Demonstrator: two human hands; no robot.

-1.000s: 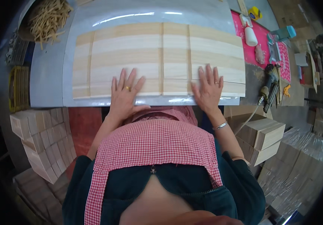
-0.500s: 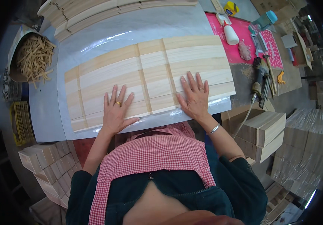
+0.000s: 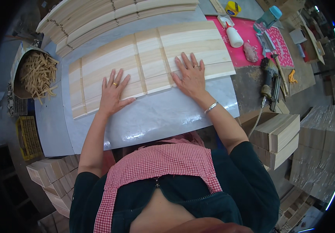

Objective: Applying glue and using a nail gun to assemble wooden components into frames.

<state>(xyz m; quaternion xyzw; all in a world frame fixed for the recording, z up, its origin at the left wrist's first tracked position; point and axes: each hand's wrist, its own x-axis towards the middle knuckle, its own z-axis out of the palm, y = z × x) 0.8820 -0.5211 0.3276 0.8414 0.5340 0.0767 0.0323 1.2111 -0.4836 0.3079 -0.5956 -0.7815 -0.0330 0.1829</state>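
Flat on the grey-white tabletop lies a wide pale wooden panel (image 3: 109, 58), made of several boards side by side and crossed by three grooves. My left hand (image 3: 112, 95) rests on its near edge, fingers spread and a gold ring showing. On the right part of the panel my right hand (image 3: 191, 77) lies flat, fingers apart, just beside the rightmost groove. A silver bangle (image 3: 211, 107) circles my right wrist. Neither hand has its fingers wrapped around anything.
Stacked notched boards (image 3: 97, 17) stand behind the panel. A sack of wood strips (image 3: 39, 72) is at left. On the right are a white glue bottle (image 3: 234, 37), a teal bottle (image 3: 269, 18) and a nail gun (image 3: 269, 79). Wooden boxes (image 3: 278, 132) are stacked at lower right.
Both hands and the wooden panel have moved away from me, toward the stacked boards. More tabletop now shows along the near side.
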